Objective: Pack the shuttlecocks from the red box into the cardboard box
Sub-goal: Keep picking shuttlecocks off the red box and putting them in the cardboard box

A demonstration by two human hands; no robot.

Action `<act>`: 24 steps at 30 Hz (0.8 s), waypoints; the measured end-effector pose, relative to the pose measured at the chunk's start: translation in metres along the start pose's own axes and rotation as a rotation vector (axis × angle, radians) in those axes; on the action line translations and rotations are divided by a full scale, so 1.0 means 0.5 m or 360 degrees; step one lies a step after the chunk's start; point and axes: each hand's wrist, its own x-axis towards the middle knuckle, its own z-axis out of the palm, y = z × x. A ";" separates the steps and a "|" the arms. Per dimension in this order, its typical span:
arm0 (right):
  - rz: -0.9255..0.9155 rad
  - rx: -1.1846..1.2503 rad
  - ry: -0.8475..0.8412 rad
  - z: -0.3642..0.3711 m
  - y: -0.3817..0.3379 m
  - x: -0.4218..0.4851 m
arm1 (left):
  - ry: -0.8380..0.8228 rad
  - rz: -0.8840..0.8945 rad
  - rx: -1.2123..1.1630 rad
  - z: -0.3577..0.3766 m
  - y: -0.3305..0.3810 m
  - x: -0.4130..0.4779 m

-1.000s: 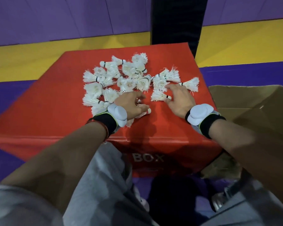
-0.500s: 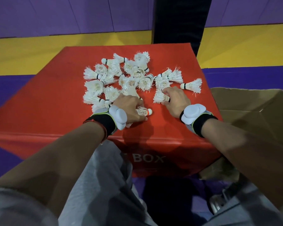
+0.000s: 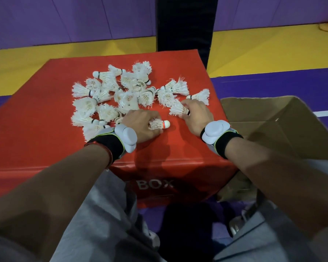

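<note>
Head view. The red box (image 3: 45, 133) filled the middle of the scene, its flat top serving as the work surface. The cardboard box (image 3: 273, 114) stood open just beside its right edge; no shuttlecock showed in the part of its inside that was in view (the right forearm hid the rest). A loose pile of white shuttlecocks (image 3: 121, 95) lay on the far half of the red top, pointing every way, so packing appeared to be at or near its start, with almost the whole pile left to move.

The left hand (image 3: 142, 125) was curled over one shuttlecock (image 3: 159, 124) at the near edge of the pile. Its long axis ran across the box top, with the cork tip and its orange band pointing right and the feathers hidden under the fingers. The right hand (image 3: 197, 116) pinched a second shuttlecock (image 3: 178, 109) at the cork end. That one also lay roughly crosswise, feathers fanning left toward the pile, cork toward the cardboard box. Both rested on or close to the red surface.
</note>
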 end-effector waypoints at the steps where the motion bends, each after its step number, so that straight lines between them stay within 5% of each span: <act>1: -0.0006 0.0004 0.0015 -0.003 0.005 -0.001 | 0.0005 0.0003 -0.0029 0.001 0.001 0.003; 24: 0.0743 0.0178 0.0429 -0.179 0.403 -0.172 | 0.0064 0.0348 -0.0351 0.115 0.400 0.220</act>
